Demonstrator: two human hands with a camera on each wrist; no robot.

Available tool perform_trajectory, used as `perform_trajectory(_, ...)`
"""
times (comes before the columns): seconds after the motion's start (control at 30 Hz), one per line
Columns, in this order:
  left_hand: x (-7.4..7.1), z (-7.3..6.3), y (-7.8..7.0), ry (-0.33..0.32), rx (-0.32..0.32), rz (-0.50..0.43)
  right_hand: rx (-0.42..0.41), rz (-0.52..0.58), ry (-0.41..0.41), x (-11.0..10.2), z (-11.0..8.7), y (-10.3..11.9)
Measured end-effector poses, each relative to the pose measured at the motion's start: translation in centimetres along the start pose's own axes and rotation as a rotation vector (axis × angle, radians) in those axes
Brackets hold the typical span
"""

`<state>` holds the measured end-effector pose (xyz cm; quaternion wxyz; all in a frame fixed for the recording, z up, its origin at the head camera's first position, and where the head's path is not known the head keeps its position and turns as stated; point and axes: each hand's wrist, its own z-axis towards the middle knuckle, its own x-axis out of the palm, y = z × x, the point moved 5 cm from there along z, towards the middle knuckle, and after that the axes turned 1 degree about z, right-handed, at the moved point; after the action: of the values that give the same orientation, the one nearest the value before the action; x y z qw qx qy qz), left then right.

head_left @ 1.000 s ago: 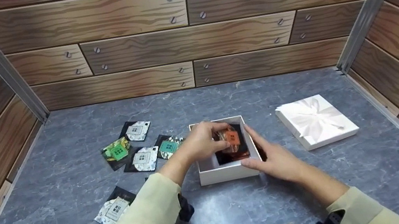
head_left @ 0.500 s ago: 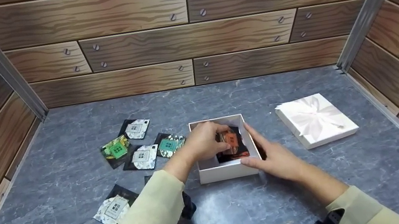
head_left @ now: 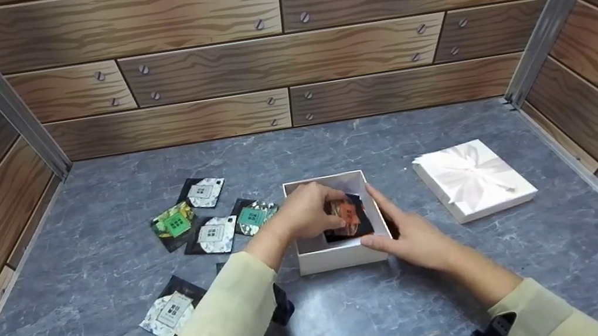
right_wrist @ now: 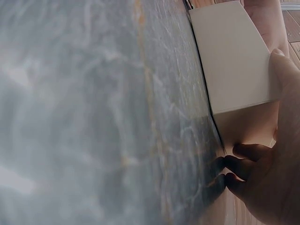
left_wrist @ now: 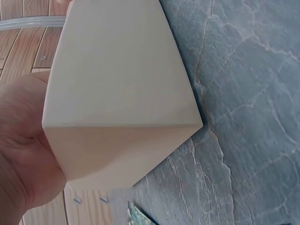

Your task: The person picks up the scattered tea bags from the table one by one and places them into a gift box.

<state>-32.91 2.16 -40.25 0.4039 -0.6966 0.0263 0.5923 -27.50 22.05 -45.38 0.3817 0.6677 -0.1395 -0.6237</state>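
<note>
An open white box [head_left: 328,261] stands mid-table, and its plain side [left_wrist: 122,70] fills much of the left wrist view. Over its left wall reaches my left hand [head_left: 308,211], pinching a dark square sachet with an orange label [head_left: 350,215] inside the box. Another black sachet [head_left: 363,228] lies beneath it; how deep the pile goes is hidden. My right hand [head_left: 420,242] holds the box's right side, thumb at the front corner, other fingers along the outer wall. In the right wrist view, several curled fingertips [right_wrist: 241,164] are close to the tabletop beside the box.
Several sachets lie left of the box, among them a green-labelled one [head_left: 174,226], a teal-labelled one [head_left: 255,217] and a white patterned one [head_left: 172,311]. A white lid with a ribbon bow [head_left: 475,177] lies at the right. Wood-patterned walls [head_left: 283,60] enclose the table.
The orange-labelled sachet in my left hand has shifted slightly toward the box's front and tilted. My right hand has kept its place on the box.
</note>
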Motion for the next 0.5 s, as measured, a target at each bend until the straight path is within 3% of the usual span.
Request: perform_trajectory(0.5,0.42,0.03,-0.31,0.035,-0.034,0.227,0.011,-0.019,0.004,-0.02,-0.06,-0.05)
